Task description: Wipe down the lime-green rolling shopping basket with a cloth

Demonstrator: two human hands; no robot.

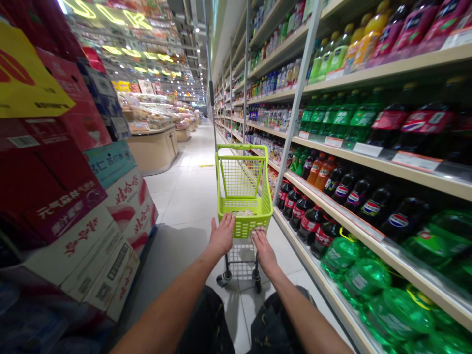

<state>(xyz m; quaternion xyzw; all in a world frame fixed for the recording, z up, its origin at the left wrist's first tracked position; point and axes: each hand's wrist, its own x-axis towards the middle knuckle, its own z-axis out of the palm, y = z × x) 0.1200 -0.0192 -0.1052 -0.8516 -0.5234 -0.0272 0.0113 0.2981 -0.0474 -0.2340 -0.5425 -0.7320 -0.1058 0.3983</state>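
Observation:
A small lime-green shopping cart (266, 201) with a plastic basket on a dark wheeled frame stands upright in front of my knees. My left hand (221, 235) lies against the lower left of the basket's near side, its fingers stretched out. At the basket's lower right corner, my right hand (264, 250) presses a small whitish cloth (258, 230) against the plastic; the cloth is mostly covered by the fingers. Inside the basket, a pale crumpled thing (244, 213) lies on the bottom, too small to make out.
Shelves (339, 201) of soda bottles (401, 219) rise close on the right. Stacked drink cartons (125, 196) stand on the left. A tiled aisle (184, 191) runs ahead, past a rounded display counter (155, 150). A thin dark pole (211, 93) rises from the cart's left side.

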